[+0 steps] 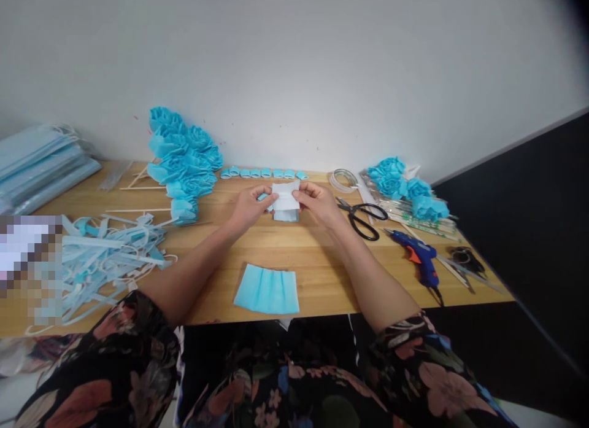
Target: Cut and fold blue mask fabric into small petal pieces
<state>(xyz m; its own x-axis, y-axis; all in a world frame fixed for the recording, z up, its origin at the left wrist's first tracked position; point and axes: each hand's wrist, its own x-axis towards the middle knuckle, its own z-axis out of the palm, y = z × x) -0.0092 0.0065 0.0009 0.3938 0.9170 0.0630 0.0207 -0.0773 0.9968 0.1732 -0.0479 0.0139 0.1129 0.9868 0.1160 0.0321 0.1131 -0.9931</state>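
Note:
Between both hands, above the middle of the table, is a small folded piece of face-mask fabric [286,196], white on the side toward me with pale blue edges showing. My left hand [253,206] pinches its left edge between thumb and fingers. On the opposite edge, my right hand [316,201] holds it the same way. Closer to me, a blue pleated mask piece [267,290] lies flat near the table's front edge. Behind the hands, a row of several small rolled blue pieces [255,173] runs along the wall.
Blue fabric flowers [184,148] on sticks and a heap of cut mask strips [110,250] lie left. Stacked masks [41,167] are far left. To the right are tape [343,180], black-handled scissors [363,219], a blue glue gun [421,256] and more flowers [391,177].

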